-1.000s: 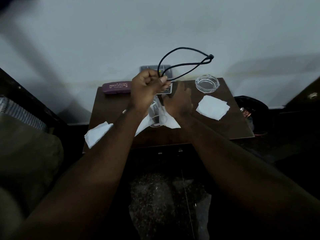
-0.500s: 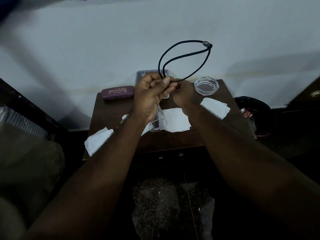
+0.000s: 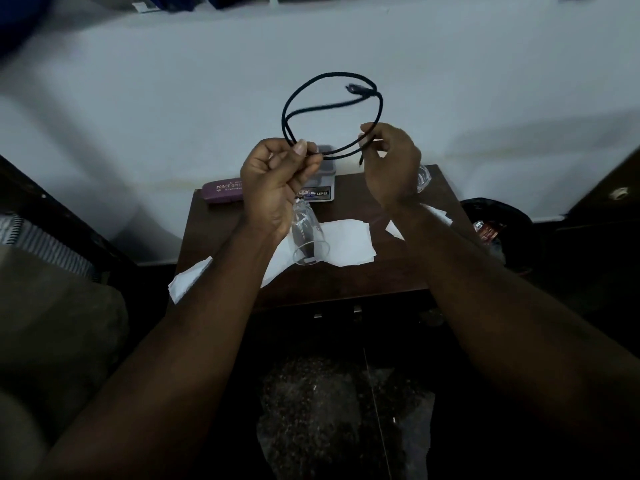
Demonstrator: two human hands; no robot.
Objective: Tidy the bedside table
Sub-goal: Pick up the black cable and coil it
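A black cable (image 3: 325, 79) forms a round double loop in the air above the brown bedside table (image 3: 346, 282). My left hand (image 3: 277, 188) pinches the loop's lower left part between thumb and fingers. My right hand (image 3: 389, 164) grips the lower right part, with a short cable end hanging below its fingers. On the table lie a clear glass (image 3: 309, 240) on its side, white tissues (image 3: 349, 245), a purple glasses case (image 3: 221, 190) and a grey box (image 3: 320, 188). A glass ashtray (image 3: 424, 176) is half hidden behind my right wrist.
A white wall rises behind the table. A dark bin (image 3: 498, 230) with wrappers stands at the table's right. Another tissue (image 3: 188, 280) hangs over the table's left front edge. A bed with a striped cloth (image 3: 41, 244) is on the left. Speckled floor lies below.
My right hand rose from the table and took hold of the cable. Both hands moved up, and the flat narrow loop was spread into a round coil.
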